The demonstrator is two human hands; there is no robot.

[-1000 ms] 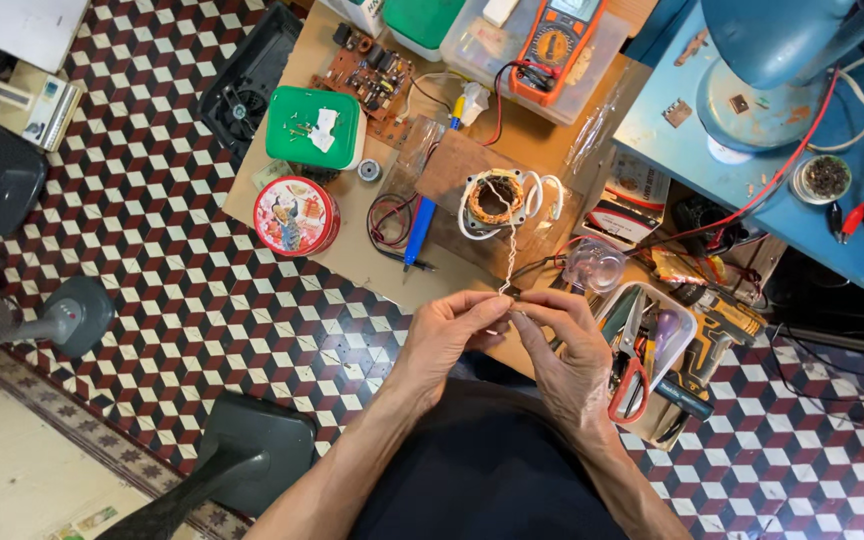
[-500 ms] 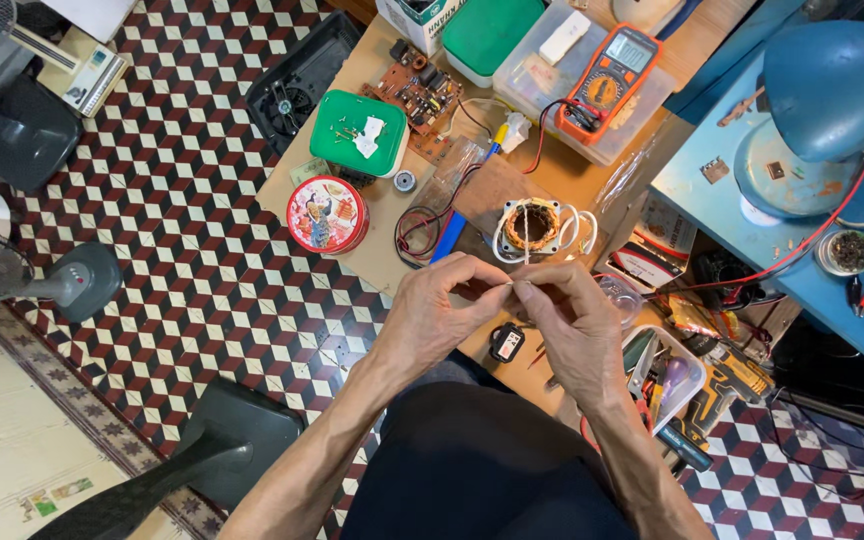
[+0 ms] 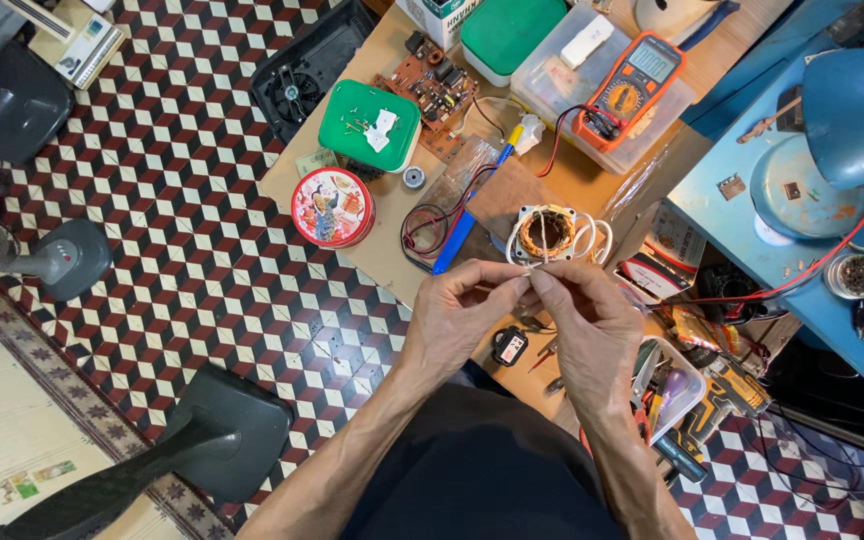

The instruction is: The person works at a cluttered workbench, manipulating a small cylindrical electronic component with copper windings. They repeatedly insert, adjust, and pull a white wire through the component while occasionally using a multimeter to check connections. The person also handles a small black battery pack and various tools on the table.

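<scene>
We pinched a thin white wire point(image 3: 524, 287) between both hands, just in front of the motor coil point(image 3: 544, 233).

Our left hand point(image 3: 462, 320) and right hand point(image 3: 592, 335) met fingertip to fingertip over the bench point(image 3: 392, 250); the wire's ends were too fine to trace.
</scene>
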